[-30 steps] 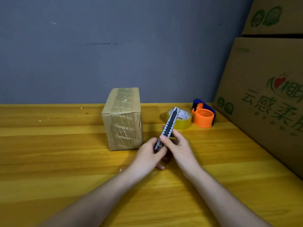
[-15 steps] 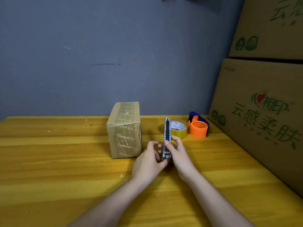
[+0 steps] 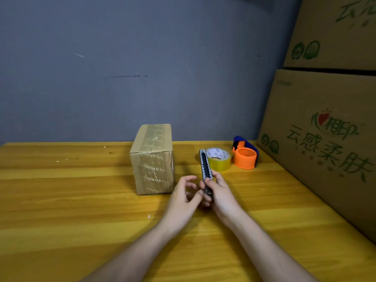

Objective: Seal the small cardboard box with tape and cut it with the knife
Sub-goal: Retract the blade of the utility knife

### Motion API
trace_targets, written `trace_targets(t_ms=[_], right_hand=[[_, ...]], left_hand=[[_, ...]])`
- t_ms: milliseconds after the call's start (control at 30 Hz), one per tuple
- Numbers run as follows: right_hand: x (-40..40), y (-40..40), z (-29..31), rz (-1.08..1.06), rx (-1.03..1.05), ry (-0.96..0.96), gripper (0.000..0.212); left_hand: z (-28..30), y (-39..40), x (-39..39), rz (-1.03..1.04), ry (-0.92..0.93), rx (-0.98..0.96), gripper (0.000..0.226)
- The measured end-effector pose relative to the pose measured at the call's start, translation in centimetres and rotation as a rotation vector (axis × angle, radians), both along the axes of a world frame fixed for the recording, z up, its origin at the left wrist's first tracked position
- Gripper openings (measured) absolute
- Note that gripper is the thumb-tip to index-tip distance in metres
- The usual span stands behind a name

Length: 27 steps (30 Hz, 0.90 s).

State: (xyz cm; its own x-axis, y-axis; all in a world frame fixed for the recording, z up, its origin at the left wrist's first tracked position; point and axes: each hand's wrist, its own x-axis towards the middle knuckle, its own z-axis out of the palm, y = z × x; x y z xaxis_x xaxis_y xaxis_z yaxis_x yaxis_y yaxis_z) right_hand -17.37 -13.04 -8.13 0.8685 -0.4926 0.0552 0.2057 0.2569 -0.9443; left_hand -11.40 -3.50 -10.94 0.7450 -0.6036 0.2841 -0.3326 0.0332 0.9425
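Head view: right hand (image 3: 220,192) grips knife (image 3: 206,169) by its lower handle — stiff, slim, likely light; blade state unclear. Left hand (image 3: 184,197) loosely curled, empty. Small cardboard box (image 3: 152,159) taped, just left.

The table (image 3: 81,200) is yellow wood with a smooth, faintly shiny finish and visible grain. The small box (image 3: 152,159) is brown cardboard wrapped in glossy clear tape, and the big cartons (image 3: 325,139) are matt cardboard. The knife (image 3: 206,167) looks like dull metal, the tape roll (image 3: 219,158) glossy, the dispenser (image 3: 245,157) smooth plastic.
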Motion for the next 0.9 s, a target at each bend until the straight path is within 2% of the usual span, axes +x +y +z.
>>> trace_targets(t_ms=[200,267,333,400,533,633,900], right_hand=[[-0.1,0.2,-0.2,0.005,-0.048,0.024,0.021],[0.1,0.2,-0.2,0.006,-0.027,0.030,0.024],[0.2,0.1,0.0,0.015,0.022,0.020,0.028],[0.3,0.0,0.1,0.037,0.054,0.024,0.036],[0.1,0.1,0.4,0.093,0.107,0.022,0.040],[0.1,0.1,0.6,0.115,0.111,0.016,0.041],[0.7,-0.3,0.3,0.147,0.139,0.090,0.033]], left_hand=[[0.2,0.1,-0.1,-0.033,-0.026,0.040,0.031],[0.2,0.1,-0.1,-0.047,-0.049,0.087,0.042],[0.2,0.0,-0.1,-0.045,-0.107,0.146,0.064],[0.3,-0.2,-0.1,-0.024,-0.087,0.157,0.071],[1.0,-0.3,0.5,-0.044,0.105,0.104,0.053],[1.5,-0.3,1.0,-0.088,0.143,0.095,0.043],[0.5,-0.7,1.9,-0.012,0.080,0.120,0.059]])
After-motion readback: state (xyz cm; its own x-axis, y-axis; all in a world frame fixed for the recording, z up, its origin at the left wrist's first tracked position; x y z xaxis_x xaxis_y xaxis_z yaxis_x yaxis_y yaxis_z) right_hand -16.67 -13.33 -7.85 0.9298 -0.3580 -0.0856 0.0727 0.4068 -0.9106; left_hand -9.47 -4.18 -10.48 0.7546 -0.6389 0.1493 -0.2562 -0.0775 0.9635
